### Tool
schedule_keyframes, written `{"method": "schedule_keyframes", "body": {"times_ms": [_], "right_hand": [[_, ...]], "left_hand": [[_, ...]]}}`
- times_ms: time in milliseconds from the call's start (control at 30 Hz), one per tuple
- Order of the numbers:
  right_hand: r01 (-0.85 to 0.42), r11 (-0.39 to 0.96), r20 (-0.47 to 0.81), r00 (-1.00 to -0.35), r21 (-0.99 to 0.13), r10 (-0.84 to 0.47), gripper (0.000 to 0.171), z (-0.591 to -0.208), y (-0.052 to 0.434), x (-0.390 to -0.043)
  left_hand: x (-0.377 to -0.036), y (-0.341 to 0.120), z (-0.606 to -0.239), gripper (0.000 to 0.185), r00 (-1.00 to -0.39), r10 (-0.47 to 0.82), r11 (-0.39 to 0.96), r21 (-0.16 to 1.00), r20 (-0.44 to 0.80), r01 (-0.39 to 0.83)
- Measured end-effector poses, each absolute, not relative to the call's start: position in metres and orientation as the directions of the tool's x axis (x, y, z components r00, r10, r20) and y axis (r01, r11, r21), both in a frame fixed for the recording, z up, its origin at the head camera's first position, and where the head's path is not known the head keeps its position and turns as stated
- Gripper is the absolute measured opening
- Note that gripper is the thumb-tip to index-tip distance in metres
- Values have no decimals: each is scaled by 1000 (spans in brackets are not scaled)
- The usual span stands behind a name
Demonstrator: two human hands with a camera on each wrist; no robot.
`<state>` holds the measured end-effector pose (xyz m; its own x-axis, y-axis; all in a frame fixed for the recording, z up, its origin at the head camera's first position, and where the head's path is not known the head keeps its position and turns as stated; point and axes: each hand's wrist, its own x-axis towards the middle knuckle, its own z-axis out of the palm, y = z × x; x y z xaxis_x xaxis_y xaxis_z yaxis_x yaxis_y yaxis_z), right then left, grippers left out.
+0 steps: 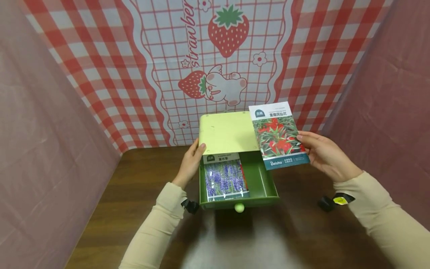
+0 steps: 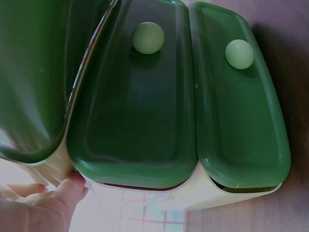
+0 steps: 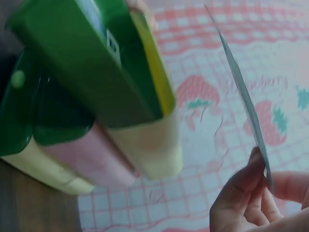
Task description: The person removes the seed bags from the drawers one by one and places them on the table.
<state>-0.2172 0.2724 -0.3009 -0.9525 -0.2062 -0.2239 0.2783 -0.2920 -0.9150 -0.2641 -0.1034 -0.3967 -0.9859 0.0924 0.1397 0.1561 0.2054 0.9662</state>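
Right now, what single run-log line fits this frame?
left hand: rests on drawer unit | right hand: holds red-flower seed packet | top drawer: open, lavender seed packet inside

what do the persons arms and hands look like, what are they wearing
Both arms wear long cream sleeves reaching the wrists. Left hand and right hand are bare, no gloves or rings visible. Each wrist carries a small black strapped device; the right one has a yellow label.
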Motion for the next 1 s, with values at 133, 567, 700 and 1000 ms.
{"method": "schedule_keyframes", "body": {"times_ms": [133,567,700,1000], "right_hand": [[278,-332,-243,-959,-901,-144,26,-312,279,-232],[292,-384,-330,-943,-876,35,16,-374,297,-280],[295,-355,-357,-926,-887,123,25,-392,293,-290],[279,-284,-345,-912,-917,220,13,-438,286,-310]], "left_hand": [[-264,-104,-397,71,-987,89,203,967,137,152],[-264,-103,-396,69,-986,87,202,967,143,158],[-263,-103,-396,69,-986,81,209,965,143,157],[-264,-103,-396,68,-986,86,201,967,144,159]]}}
